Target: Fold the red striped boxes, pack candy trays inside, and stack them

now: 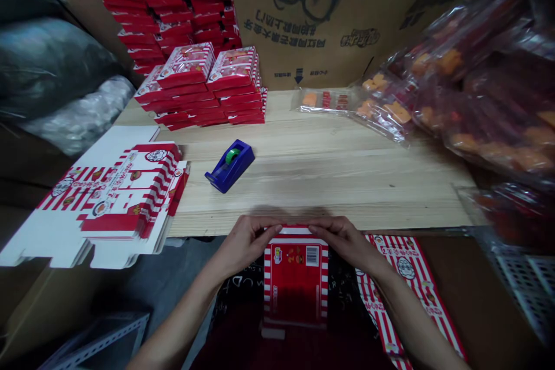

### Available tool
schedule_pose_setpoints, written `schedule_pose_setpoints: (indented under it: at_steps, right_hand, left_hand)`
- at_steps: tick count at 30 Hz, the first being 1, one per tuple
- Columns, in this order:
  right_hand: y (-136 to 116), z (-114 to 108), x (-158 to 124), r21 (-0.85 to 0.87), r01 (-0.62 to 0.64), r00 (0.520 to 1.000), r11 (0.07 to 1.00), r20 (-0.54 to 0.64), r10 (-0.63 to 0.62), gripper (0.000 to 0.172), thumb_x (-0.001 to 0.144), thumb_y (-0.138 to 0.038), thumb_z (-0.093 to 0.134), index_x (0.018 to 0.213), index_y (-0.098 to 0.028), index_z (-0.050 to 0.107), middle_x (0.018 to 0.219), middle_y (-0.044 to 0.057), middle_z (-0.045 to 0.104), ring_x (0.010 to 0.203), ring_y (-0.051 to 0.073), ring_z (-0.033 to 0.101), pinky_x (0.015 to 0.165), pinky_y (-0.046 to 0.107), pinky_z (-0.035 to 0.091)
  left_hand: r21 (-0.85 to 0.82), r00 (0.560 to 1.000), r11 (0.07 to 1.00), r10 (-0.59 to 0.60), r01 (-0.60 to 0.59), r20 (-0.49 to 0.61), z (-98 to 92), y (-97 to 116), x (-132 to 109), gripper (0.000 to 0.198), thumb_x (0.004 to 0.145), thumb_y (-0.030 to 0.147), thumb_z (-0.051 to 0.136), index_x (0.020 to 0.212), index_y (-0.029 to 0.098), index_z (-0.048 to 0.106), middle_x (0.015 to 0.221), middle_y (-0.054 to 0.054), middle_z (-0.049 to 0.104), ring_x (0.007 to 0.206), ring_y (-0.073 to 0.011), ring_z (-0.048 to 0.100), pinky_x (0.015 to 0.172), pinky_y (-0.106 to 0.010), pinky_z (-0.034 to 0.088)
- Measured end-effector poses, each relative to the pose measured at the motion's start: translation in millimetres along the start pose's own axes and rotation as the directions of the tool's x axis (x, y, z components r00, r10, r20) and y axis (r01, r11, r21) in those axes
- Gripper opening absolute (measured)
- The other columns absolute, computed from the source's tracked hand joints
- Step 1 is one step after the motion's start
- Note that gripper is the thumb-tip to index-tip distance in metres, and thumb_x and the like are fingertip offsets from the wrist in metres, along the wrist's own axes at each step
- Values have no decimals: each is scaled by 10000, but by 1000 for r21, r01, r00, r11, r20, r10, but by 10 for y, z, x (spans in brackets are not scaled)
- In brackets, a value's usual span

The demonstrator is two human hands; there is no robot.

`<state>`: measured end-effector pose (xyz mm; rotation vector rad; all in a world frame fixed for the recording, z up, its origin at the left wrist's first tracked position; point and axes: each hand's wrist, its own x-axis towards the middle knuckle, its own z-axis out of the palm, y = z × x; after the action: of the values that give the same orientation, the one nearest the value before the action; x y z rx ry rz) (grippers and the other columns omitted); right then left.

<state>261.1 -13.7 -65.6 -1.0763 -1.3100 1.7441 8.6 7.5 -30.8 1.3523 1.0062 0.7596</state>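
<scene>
A red and white striped carton [295, 283] stands on my lap at the near edge of the wooden table [329, 173]. My left hand [248, 241] grips its top left corner, fingers curled over the flap. Closed in the same way, my right hand [342, 238] holds the top right corner. A blue tape dispenser [230, 166] with a green roll lies on the table beyond my hands.
Flat unfolded cartons [113, 196] are piled at the left. Finished red boxes [208, 87] are stacked at the back left. Clear bags of orange snacks [468, 98] crowd the right side. Another flat carton [407, 289] lies by my right forearm. A brown cardboard wall [329, 17] stands behind.
</scene>
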Motion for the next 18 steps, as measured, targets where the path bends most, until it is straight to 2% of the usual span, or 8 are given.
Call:
schedule_pose_setpoints:
  at_steps: [3, 5, 10, 14, 18]
  right_hand:
    - [56, 2, -44, -62, 35, 998, 997, -44, -38, 259, 987, -438, 647, 1214, -384, 759, 1195, 5, 799, 1180, 276, 712, 1149, 562, 461]
    - [58, -4, -109, -108, 49, 998, 993, -30, -52, 275, 1013, -412, 610, 1261, -412, 729, 1287, -10, 760, 1280, 276, 658, 1202, 579, 398]
    - [-32, 19, -313, -219, 81, 996, 972, 43, -73, 371, 1033, -349, 579, 1389, -444, 624, 1476, -38, 628, 1432, 279, 527, 1258, 605, 299]
    - [-64, 95, -386, -237, 105, 994, 966, -6, -109, 376, 1031, -347, 586, 1395, -435, 621, 1490, -32, 617, 1438, 289, 519, 1248, 623, 313]
    - [-69, 143, -363, -231, 107, 994, 967, 0, -110, 367, 1032, -355, 590, 1385, -448, 627, 1472, -40, 633, 1423, 281, 537, 1249, 598, 329]
  left_hand:
    - [197, 994, 979, 39, -59, 106, 14, 15, -68, 266, 989, 254, 599, 1153, 288, 805, 1089, -50, 818, 999, -264, 748, 928, -382, 550]
    - [239, 990, 967, 64, -93, 126, 15, 26, -132, 322, 1020, 253, 545, 1253, 310, 759, 1187, -56, 795, 1104, -271, 732, 1011, -414, 531]
    - [351, 983, 925, 93, -144, 160, 6, 45, -320, 450, 998, 256, 608, 1437, 354, 611, 1390, -58, 698, 1281, -280, 652, 1108, -463, 483]
    - [339, 986, 930, 98, -138, 135, 27, 62, -393, 451, 995, 261, 615, 1435, 357, 613, 1398, -52, 693, 1300, -278, 641, 1116, -448, 480]
    - [375, 992, 919, 107, -126, 70, 54, 150, -333, 324, 982, 282, 633, 1286, 314, 741, 1210, -64, 788, 1127, -278, 727, 994, -392, 534]
